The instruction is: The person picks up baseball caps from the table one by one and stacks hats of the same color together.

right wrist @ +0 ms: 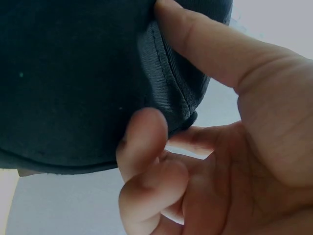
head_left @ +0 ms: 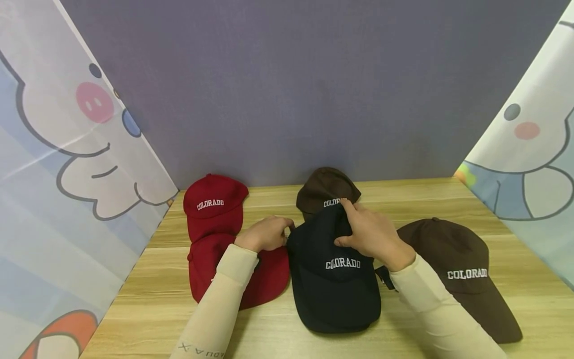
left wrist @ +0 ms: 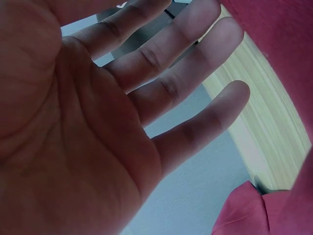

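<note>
A black cap (head_left: 341, 299) with white COLORADO lettering hangs low over the middle of the table, bill toward me. My right hand (head_left: 374, 234) grips its crown at the upper right. In the right wrist view, the thumb of the right hand (right wrist: 210, 166) lies along the black cap's (right wrist: 73, 93) seam, with curled fingers at its lower edge. At the cap's left side is my left hand (head_left: 268, 233), fingertips right by the fabric. The left wrist view shows the left hand (left wrist: 83, 132) with fingers extended and loosely spread, nothing in the palm.
Two red caps, one farther back (head_left: 213, 192) and one nearer (head_left: 271, 279), overlap at the left. A brown cap (head_left: 327, 184) sits behind the black one; another brown cap (head_left: 444, 249) lies at the right. A grey panel (head_left: 287, 89) stands behind the wooden table (head_left: 134, 324).
</note>
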Demonstrator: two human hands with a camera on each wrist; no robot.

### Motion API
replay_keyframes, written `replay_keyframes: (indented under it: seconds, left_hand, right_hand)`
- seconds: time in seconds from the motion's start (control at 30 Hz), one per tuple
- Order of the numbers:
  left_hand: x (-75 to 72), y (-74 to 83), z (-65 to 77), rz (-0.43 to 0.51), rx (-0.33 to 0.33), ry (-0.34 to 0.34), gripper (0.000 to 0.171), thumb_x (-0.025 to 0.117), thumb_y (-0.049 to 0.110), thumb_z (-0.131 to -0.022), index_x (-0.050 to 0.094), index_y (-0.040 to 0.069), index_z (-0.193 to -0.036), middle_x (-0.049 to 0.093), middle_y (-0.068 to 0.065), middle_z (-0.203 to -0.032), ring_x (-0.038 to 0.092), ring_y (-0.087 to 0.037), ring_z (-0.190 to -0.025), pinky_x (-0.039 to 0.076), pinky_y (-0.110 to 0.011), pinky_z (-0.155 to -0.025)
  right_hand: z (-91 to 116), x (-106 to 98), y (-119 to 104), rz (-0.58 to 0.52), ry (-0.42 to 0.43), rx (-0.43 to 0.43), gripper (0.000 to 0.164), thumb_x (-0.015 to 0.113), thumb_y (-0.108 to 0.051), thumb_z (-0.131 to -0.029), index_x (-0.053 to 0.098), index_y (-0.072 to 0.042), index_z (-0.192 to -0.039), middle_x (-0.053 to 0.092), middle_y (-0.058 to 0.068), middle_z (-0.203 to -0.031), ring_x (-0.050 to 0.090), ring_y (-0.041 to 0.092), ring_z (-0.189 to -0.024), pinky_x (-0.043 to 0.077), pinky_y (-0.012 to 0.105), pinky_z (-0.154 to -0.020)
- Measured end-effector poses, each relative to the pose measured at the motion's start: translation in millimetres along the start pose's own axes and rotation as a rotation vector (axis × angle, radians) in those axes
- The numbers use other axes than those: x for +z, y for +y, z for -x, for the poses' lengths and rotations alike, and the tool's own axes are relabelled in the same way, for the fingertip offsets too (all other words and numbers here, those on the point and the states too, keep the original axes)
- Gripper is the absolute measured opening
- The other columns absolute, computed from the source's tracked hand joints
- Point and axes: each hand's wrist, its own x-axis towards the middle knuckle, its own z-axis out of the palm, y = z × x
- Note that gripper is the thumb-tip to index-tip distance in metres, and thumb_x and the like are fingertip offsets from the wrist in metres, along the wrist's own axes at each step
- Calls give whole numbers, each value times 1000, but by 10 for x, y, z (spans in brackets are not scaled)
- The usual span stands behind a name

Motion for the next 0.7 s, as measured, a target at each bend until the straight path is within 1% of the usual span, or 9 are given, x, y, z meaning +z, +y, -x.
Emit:
replay_keyframes:
  seconds: [0.2,0.33,0.43,0.47,0.5,0.6,0.7]
  left_hand:
    - [-13,11,-4,13,-20,-11,30,61,11,-80,59,21,-108,53,6,-76,50,-14,-75,39,-26,-68]
    - [-16,15,1,9,-23,-14,30,61,13,-80,59,21,-109,52,6,-77,50,-14,-75,39,-26,-68]
    - [-5,8,1,0,-26,-16,30,61,13,-80,59,23,-109,52,7,-79,50,-13,-77,39,-26,-69]
    - [0,4,1,0,-27,-17,30,61,13,-80,59,23,-109,52,7,-79,50,-13,-77,39,-25,-69]
    - [4,1,1,2,-29,-19,30,61,14,-80,59,23,-109,53,8,-79,50,-13,-77,39,-25,-69]
    - [10,-7,4,4,-32,-26,30,61,14,-80,58,24,-109,53,8,-77,50,-12,-76,39,-25,-68]
    - [3,-10,7,19,-34,-28,30,61,14,-80,58,22,-108,53,7,-76,50,-12,-74,39,-26,-68]
  right_hand:
    - [-21,35,1,4,-13,11,100,72,-54,-68,23,-10,-143,45,16,-132,59,31,-87,43,39,-56]
    - [-24,51,-1,5,-27,1,102,72,-54,-68,21,-7,-143,44,18,-132,58,34,-91,44,42,-60]
    - [-11,52,-16,-6,-38,-4,104,72,-53,-68,18,-7,-144,40,21,-135,57,36,-93,44,42,-63]
    - [-5,52,-22,-10,-42,-3,105,72,-52,-68,16,-8,-145,38,22,-136,57,35,-91,44,41,-61]
    - [2,51,-33,-13,-46,-3,106,72,-52,-69,14,-8,-146,37,23,-136,58,33,-87,44,39,-59]
    - [38,42,-85,-32,-56,0,103,69,-47,-74,7,-13,-147,30,24,-139,56,24,-67,39,35,-48]
    - [70,35,-155,-58,-28,-14,92,63,-41,-81,4,-18,-148,26,21,-141,44,16,-46,33,32,-39]
